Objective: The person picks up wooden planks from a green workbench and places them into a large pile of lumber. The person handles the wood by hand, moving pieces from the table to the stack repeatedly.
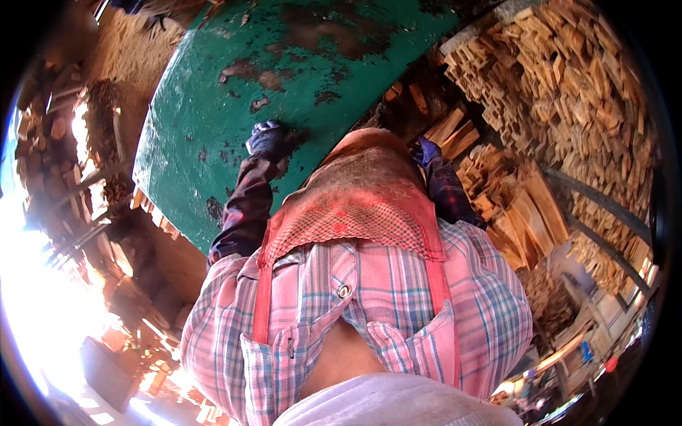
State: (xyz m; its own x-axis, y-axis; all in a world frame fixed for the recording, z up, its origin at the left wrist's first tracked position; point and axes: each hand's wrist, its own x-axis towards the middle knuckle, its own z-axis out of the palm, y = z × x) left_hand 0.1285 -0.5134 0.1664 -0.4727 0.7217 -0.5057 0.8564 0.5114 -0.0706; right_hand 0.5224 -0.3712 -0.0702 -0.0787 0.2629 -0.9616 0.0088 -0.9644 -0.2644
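My left hand, in a dark glove with pale fingertips, rests on the green worktop with its fingers curled in. No object shows in it. My right hand, in a blue-purple glove, is lowered past the worktop's right edge beside split wood pieces. Its fingers look bent, and whatever they may hold is hidden. Between my arms hangs a stained red checked apron, which covers the worktop's near edge.
The green paint is worn through in dark patches. A tall stack of split wood rises at the right, with a bundle of larger pieces nearer me. Dark curved bars cross there. More stacked wood stands at the left, by strong glare.
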